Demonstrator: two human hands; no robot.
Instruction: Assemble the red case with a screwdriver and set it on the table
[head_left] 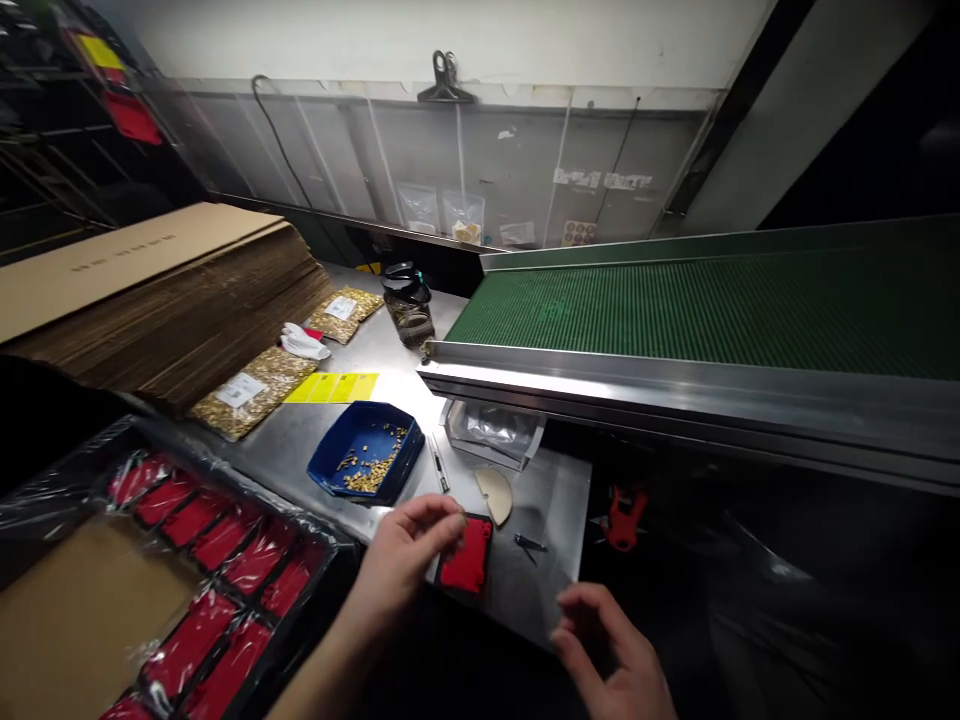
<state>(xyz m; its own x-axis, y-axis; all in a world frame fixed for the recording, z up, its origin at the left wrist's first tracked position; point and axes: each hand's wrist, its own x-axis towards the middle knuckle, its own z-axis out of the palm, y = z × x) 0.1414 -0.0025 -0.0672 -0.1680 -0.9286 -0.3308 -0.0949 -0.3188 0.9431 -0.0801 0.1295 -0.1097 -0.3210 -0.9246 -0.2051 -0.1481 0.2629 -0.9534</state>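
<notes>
My left hand (409, 550) is closed in a pinch over the left edge of a red plate with a black border (466, 555), which lies on the metal table. Whatever sits between its thumb and forefinger is too small to make out. Off the table's right front corner, my right hand (615, 650) is open, thumb and fingers curved with a gap between them. Behind the left hand stands a blue bin (367, 450) holding small brass-coloured pieces (367, 475). A pale half-round disc (495, 495) and a nail clipper (530, 543) lie beyond the red plate.
A green conveyor belt (600, 305) runs off to the right. At left, a plastic-lined crate (330, 550) holds several wrapped red parts (195, 520). Stacked cardboard (225, 300), bags of brass pieces (259, 385), yellow labels (330, 387), a dark jar (409, 305) and a cutter (437, 463) stand around.
</notes>
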